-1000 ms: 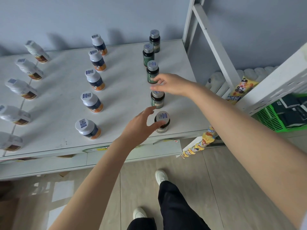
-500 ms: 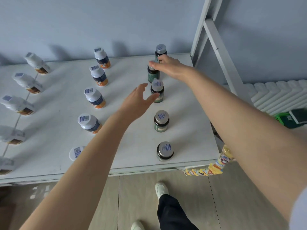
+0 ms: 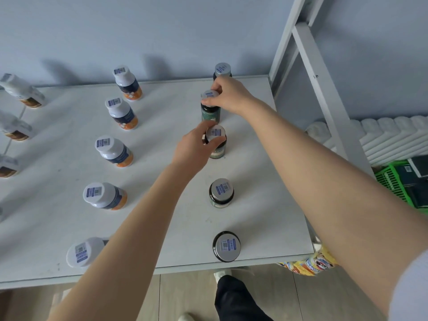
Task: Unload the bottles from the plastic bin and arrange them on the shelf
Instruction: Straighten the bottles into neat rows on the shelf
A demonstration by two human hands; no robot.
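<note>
Head: left grip (image 3: 193,148) clasps middle green bottle (image 3: 218,151); right grip (image 3: 229,96), bottle behind (image 3: 210,114); bare shelf (image 3: 166,112) lane left.

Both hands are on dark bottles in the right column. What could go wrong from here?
1. The right hand grips the second bottle by its cap, close to the back bottle; a nudge might tip that one.
2. The left hand grips the third bottle just in front of it; the two may knock together.
3. The front bottle stands near the shelf edge, between the forearms; an arm pulling back might sweep it off.
</note>
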